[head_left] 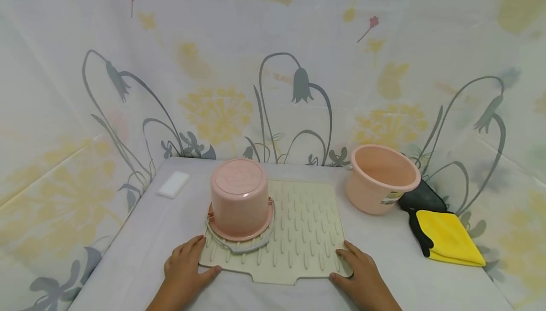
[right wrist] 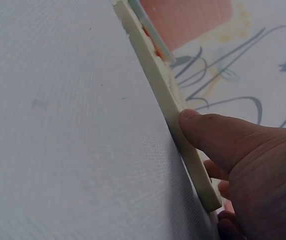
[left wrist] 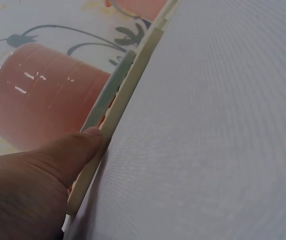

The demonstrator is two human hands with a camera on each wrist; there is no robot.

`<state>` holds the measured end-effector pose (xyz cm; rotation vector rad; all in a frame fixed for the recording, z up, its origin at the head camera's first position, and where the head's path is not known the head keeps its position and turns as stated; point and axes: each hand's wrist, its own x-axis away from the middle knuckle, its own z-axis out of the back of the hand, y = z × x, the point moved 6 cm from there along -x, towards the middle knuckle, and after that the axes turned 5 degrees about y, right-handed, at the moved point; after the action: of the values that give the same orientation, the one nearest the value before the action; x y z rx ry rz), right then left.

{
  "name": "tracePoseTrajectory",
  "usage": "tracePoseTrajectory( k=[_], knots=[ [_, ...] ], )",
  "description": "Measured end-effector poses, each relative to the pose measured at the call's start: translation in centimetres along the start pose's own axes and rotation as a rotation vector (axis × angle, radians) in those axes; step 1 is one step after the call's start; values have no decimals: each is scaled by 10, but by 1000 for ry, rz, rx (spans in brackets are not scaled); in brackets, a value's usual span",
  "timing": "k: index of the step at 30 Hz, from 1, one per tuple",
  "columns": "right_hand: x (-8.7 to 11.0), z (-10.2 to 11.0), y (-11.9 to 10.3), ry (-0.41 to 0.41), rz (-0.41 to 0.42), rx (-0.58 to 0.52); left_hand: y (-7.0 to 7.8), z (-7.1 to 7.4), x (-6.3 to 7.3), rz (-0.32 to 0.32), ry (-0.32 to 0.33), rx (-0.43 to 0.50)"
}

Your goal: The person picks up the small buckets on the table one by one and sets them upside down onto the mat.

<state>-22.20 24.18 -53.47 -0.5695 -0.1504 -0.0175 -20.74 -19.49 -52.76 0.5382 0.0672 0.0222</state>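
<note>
A cream ridged drying mat [head_left: 304, 225] with a spout tab at its front edge lies on the table. My left hand [head_left: 184, 267] grips its front left corner, thumb on the front edge and fingers along the left side. At the front right corner, my right hand [head_left: 359, 273] holds the mat the same way; its thumb [right wrist: 202, 125] presses the edge in the right wrist view. Upside down on the mat's left half stands a pink bucket [head_left: 240, 202]. Its grey handle [head_left: 251, 248] lies around the rim at the front.
Right of the mat, a second pink bucket [head_left: 379, 187] stands upright. Beside it are a black item [head_left: 422, 198], partly hidden, and a folded yellow and black cloth [head_left: 450, 237]. A white sponge-like block [head_left: 173, 184] lies at the back left. Patterned curtains [head_left: 239, 55] surround the table.
</note>
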Motion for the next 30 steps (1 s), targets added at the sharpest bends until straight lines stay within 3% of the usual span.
tracePoseTrajectory(
  k=[8,17,24,30],
  knots=[
    [0,-6,1,-11,-10,18,-1,2,0,9,6,-23],
    [2,12,-13,34,18,75,4,0,-2,-8,17,-8],
    [-7,55,-29,145,82,139,3,-1,-1,9,3,0],
    [-18,104,-39,371,181,197,0,-1,-1,19,3,6]
  ],
)
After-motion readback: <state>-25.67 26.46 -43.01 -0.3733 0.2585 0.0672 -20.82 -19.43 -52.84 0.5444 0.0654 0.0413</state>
